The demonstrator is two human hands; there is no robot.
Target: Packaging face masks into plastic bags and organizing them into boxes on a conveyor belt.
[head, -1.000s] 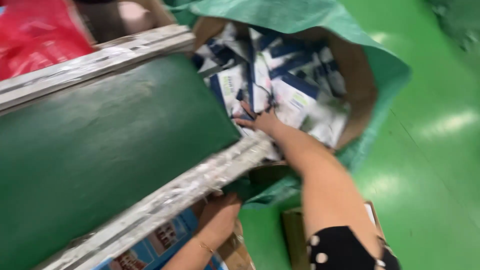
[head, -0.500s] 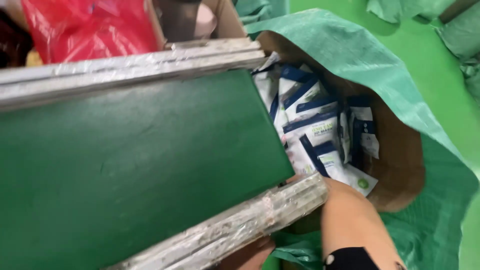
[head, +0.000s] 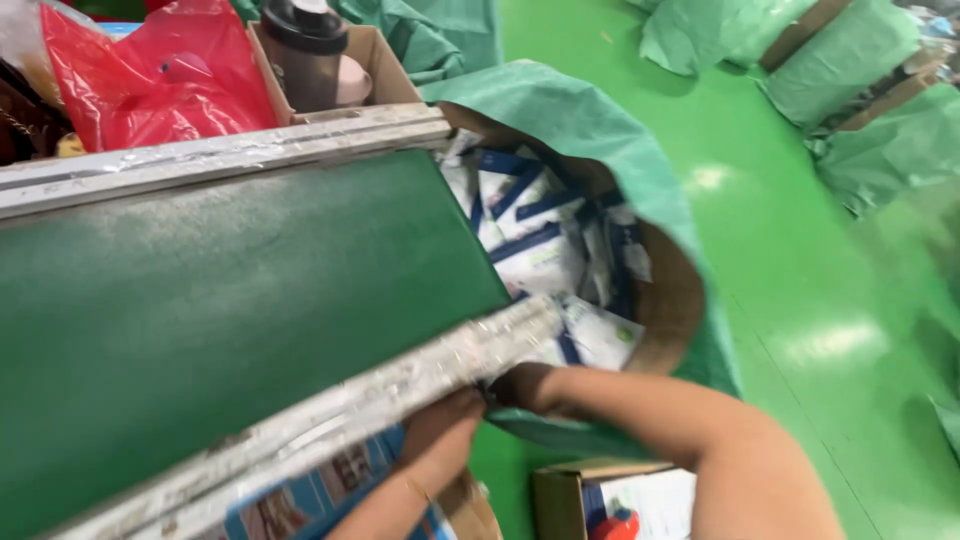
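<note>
Head view: green tabletop with foil-taped edge, above glossy green floor.
Both hands meet beneath the edge beside the packet-filled box; grip cannot be told.

So the white and blue packets are piled loose in a big round brown drum that's lined and draped with green woven sheeting. They lie every which way, flat and tilted, overlapping each other. The drum sits right against the end of the green belt, and its near packets slip out of sight under the belt's taped edge.
</note>
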